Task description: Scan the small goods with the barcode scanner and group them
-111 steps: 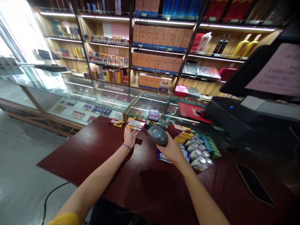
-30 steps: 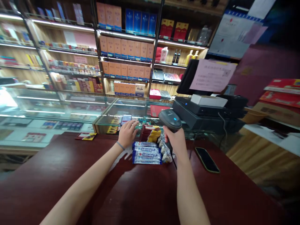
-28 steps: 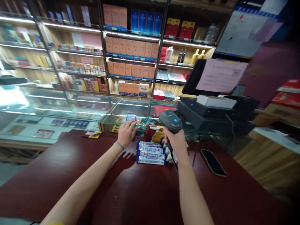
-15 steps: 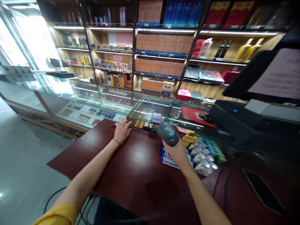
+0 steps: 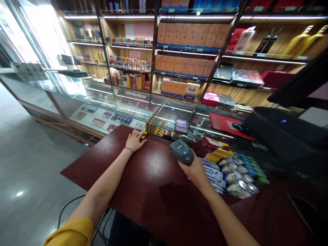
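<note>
My left hand point(image 5: 135, 141) lies at the far edge of the dark red desk point(image 5: 151, 174), fingers spread over a small yellow and red packet point(image 5: 143, 134) that it partly covers. In my right hand point(image 5: 196, 171) is a black barcode scanner point(image 5: 181, 151) with a lit blue light, held above the desk with its head towards the left. Just right of it lie blue and white packets point(image 5: 215, 174), a stack of red and yellow packets point(image 5: 214, 149), and several small containers with silvery lids point(image 5: 239, 174). My right fingers are partly hidden behind the scanner.
A glass display counter point(image 5: 123, 99) runs behind the desk. On the glass to the right lies a red mat point(image 5: 228, 125) with a mouse point(image 5: 240, 127). A black machine point(image 5: 271, 133) and a dark phone point(image 5: 303, 212) are at right. Cables point(image 5: 69, 205) hang below the desk.
The scanner has moved left, away from the packets, and more of the stacks shows. My left fingers have spread flatter over the small packet. The view has turned slightly downward and left.
</note>
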{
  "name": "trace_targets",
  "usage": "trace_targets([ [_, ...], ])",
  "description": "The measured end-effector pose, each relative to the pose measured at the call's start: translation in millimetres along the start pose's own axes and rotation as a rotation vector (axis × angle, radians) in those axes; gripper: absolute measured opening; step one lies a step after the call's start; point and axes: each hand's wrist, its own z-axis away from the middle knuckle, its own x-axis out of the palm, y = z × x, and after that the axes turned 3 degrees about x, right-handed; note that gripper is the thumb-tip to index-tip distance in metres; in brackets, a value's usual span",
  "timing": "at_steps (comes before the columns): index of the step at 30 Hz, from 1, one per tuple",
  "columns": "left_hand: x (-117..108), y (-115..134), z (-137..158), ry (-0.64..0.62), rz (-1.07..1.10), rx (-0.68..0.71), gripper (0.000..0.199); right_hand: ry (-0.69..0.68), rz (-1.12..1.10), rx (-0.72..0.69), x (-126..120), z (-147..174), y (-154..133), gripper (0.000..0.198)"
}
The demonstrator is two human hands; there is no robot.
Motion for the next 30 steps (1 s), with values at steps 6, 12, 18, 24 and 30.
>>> trace_targets([
  [6,-7.2,6.0,-0.2,0.027,0.003,0.079,0.042,-0.002,0.004,0.016,-2.3,0.9,-4.7,0.045],
  [12,-20.5,22.0,6.8,0.031,0.007,0.101,0.029,-0.004,-0.037,-0.024,-7.9,0.6,-8.6,0.053],
  [18,-37.2,27.5,11.2,0.281,0.263,-0.119,0.034,0.031,-0.086,-0.048,-16.6,-0.5,-10.9,0.04],
  [24,-52.3,51.3,-3.4,0.457,0.982,-0.641,0.031,0.092,-0.128,-0.008,-29.3,0.7,-14.2,0.035],
  [30,-40.8,94.8,-3.0,0.306,1.789,-0.821,0.034,0.148,-0.115,-0.013,-35.1,0.7,-18.9,0.034],
])
